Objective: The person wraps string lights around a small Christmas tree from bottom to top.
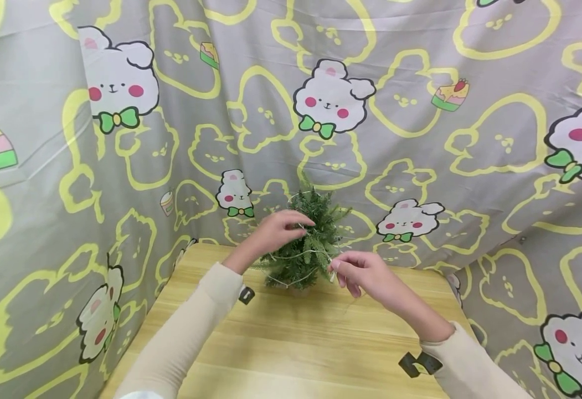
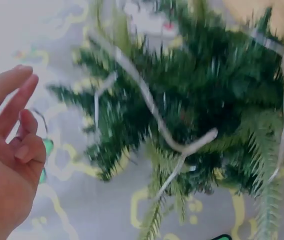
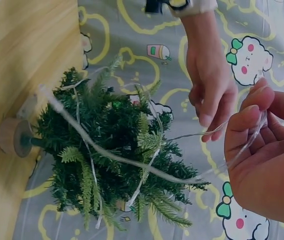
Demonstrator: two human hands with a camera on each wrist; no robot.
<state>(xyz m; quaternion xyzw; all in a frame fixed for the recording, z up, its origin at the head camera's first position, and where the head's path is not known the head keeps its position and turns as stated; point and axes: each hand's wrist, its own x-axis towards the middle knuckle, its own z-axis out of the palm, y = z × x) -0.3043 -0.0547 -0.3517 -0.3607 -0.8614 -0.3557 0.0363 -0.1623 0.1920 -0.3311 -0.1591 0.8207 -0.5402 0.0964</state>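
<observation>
A small green artificial Christmas tree (image 1: 315,213) stands on the table, wound with a pale wire string of lights (image 3: 116,158). My right hand (image 1: 367,274) is at the tree's right side and pinches a length of the light string between thumb and fingers; the wire loops through its curled fingers in the right wrist view. My left hand (image 1: 283,231) reaches to the tree's upper left, fingers loosely bent. In the left wrist view its fingers (image 2: 13,92) are apart from the branches, with nothing between them. A strand runs close to its fingertips in the right wrist view.
The tree's round wooden base (image 3: 15,137) sits on the light wood table (image 1: 271,343). A grey curtain (image 1: 266,44) with rabbit and yellow outline prints surrounds the table at the back and both sides. Dark straps (image 1: 420,364) hang at the sleeves.
</observation>
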